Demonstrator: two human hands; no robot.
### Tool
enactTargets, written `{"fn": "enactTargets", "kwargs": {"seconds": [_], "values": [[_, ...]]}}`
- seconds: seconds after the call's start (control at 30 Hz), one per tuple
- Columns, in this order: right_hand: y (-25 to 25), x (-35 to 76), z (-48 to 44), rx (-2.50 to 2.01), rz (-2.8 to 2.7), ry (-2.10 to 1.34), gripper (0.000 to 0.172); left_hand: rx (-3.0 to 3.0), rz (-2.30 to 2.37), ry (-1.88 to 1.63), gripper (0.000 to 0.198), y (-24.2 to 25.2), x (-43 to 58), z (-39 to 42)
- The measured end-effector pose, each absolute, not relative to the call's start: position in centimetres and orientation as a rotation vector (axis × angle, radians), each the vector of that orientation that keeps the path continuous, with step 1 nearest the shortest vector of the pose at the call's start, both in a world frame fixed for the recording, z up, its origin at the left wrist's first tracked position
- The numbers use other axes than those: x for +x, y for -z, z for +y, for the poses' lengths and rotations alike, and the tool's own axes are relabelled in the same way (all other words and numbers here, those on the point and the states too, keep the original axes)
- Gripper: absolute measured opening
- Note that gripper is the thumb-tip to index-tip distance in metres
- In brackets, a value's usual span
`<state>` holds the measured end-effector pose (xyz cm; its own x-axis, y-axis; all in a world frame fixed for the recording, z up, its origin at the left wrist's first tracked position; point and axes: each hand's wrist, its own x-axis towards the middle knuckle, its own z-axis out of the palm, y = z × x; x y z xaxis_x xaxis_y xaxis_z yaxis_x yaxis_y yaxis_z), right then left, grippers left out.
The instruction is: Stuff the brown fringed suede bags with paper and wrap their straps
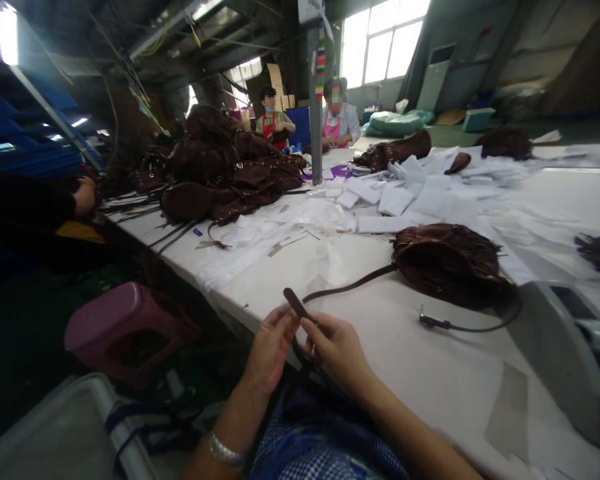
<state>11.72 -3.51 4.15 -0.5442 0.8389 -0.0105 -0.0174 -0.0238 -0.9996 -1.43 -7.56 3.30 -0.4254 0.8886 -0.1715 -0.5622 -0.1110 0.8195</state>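
Near the table's front edge, my left hand (275,337) and my right hand (333,343) pinch a dark brown strap (294,303) between them. Its rounded end sticks up past my fingers. From my hands the strap runs right across the table to a brown fringed bag (445,260), which lies on its side with its opening toward me. A second strap piece with a metal buckle (427,320) curls out from the bag's right side. Part of the strap below my hands hangs over the edge and is partly hidden by them.
Brown bags (220,167) lie heaped at the table's far left. White paper and wrapping sheets (400,190) cover the middle. A grey tape dispenser (570,353) stands at right. A pink stool (125,327) and a white bin (65,427) are at left. Co-workers sit beyond a metal post (316,113).
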Motion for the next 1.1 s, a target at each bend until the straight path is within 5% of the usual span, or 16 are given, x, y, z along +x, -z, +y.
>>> {"fn": "enactTargets", "kwargs": {"seconds": [0.43, 0.83, 1.1], "values": [[-3.1, 16.1, -7.7, -1.021, -1.611, -1.606, 0.036, 0.253, 1.049, -1.721, 0.019, -3.2, -1.9, -7.1], [-2.6, 15.6, -8.3, -0.988, -1.841, -1.143, 0.027, 0.145, 1.04, -1.706, 0.017, -4.0, 0.1, -7.2], [-3.0, 15.2, -7.5, -0.934, -1.422, -1.445, 0.033, 0.323, 1.012, -1.625, 0.02, -3.7, 2.5, -8.1]]}}
